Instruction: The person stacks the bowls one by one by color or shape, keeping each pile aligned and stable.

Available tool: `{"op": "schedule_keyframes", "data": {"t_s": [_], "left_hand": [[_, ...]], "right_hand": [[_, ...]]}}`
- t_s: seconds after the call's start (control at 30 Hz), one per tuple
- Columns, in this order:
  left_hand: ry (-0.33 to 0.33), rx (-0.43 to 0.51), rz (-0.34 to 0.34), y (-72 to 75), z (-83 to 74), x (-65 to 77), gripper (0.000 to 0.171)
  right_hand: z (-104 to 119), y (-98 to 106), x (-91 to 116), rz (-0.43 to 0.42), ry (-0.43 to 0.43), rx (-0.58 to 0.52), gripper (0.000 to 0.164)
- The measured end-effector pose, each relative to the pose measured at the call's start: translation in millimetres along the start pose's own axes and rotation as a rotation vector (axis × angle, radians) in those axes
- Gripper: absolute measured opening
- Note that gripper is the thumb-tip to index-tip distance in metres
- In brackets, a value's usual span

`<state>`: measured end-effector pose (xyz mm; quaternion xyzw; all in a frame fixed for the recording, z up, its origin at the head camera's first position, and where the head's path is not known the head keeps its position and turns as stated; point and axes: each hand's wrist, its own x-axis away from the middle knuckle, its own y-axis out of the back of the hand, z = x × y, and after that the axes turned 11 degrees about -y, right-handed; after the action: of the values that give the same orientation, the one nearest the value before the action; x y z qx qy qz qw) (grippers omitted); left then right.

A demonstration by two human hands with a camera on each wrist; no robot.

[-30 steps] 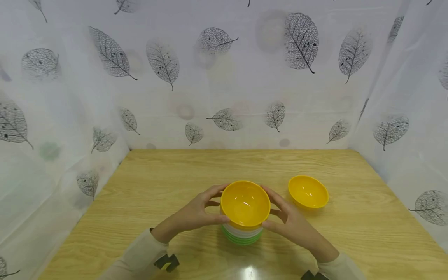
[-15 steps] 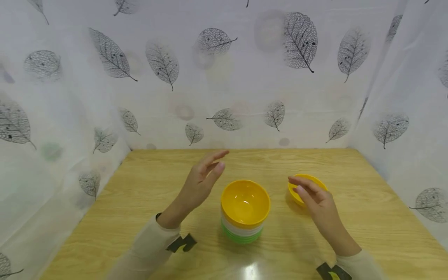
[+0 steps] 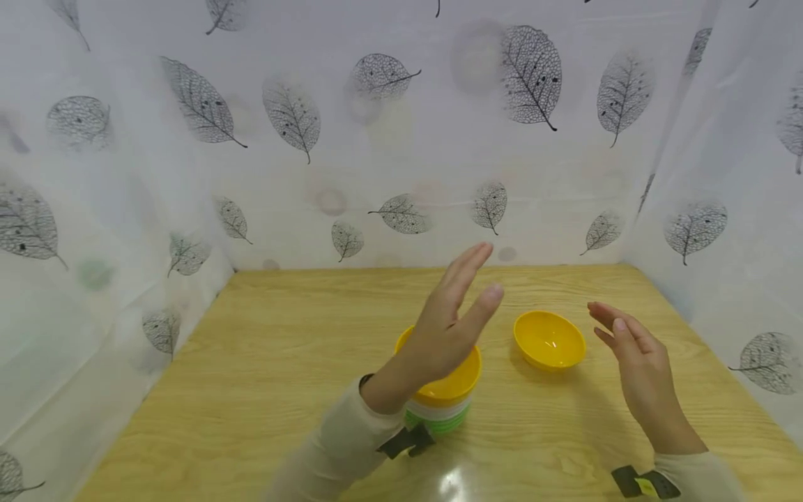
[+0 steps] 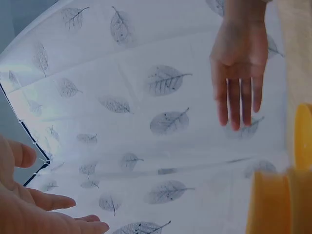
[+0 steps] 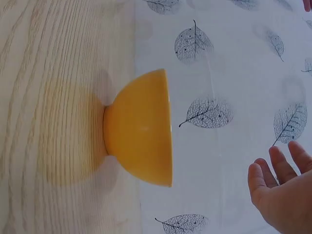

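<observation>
A yellow bowl (image 3: 461,380) tops a stack at the table's middle, with a white layer (image 3: 453,406) and a ribbed green layer (image 3: 447,422) beneath it. My left hand (image 3: 437,339) is raised in front of the stack and hides part of the top bowl in the head view; its fingers are extended and hold nothing. Right of the stack, a second yellow bowl (image 3: 548,341) stands upright on its foot, also seen side-on as the bowl (image 5: 141,129) in the right wrist view. My right hand (image 3: 645,373) is in the air to its right, fingers relaxed and apart from it.
The wooden table (image 3: 263,376) carries both the stack and the single bowl. A white curtain (image 3: 351,153) printed with leaf skeletons encloses its back and sides. Dark straps (image 3: 406,440) are at both sleeve cuffs.
Both hands have let go of the stack's top bowl. The left hand has risen and swung right across the stack; the right hand has moved right, past the single bowl. The bowls stay put.
</observation>
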<state>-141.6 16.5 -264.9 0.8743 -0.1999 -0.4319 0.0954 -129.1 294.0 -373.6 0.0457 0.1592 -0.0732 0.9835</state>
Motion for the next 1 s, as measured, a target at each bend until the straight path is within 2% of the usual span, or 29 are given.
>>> {"op": "schedule_keyframes", "data": {"t_s": [0.2,0.33,0.47,0.57,0.77,0.9,1.0], "left_hand": [[0.091,0.070,0.049,-36.9,-7.8,-1.2,0.058],[0.133,0.093,0.091,-60.8,-9.9,1.1,0.059],[0.183,0.086,0.137,-83.8,-6.2,7.7,0.062],[0.269,0.090,0.143,-99.3,1.6,15.0,0.065],[0.459,0.052,0.078,-128.8,26.5,28.8,0.073],[0.575,0.011,0.039,-144.5,42.4,36.1,0.079],[0.649,0.020,-0.013,-151.9,52.9,39.2,0.080]], "right_hand": [[-8.5,16.9,1.9,-0.033,-0.028,-0.062,0.040],[-12.2,22.1,3.0,-0.025,-0.056,-0.108,0.042],[-14.4,23.4,0.6,-0.022,-0.064,-0.145,0.042],[-16.3,22.7,-2.2,-0.018,-0.061,-0.159,0.041],[-22.0,24.0,-4.5,0.000,-0.059,-0.200,0.039],[-29.1,24.6,-3.5,-0.006,-0.122,-0.124,0.040],[-35.1,22.4,-4.7,0.004,-0.195,-0.039,0.045]]}}
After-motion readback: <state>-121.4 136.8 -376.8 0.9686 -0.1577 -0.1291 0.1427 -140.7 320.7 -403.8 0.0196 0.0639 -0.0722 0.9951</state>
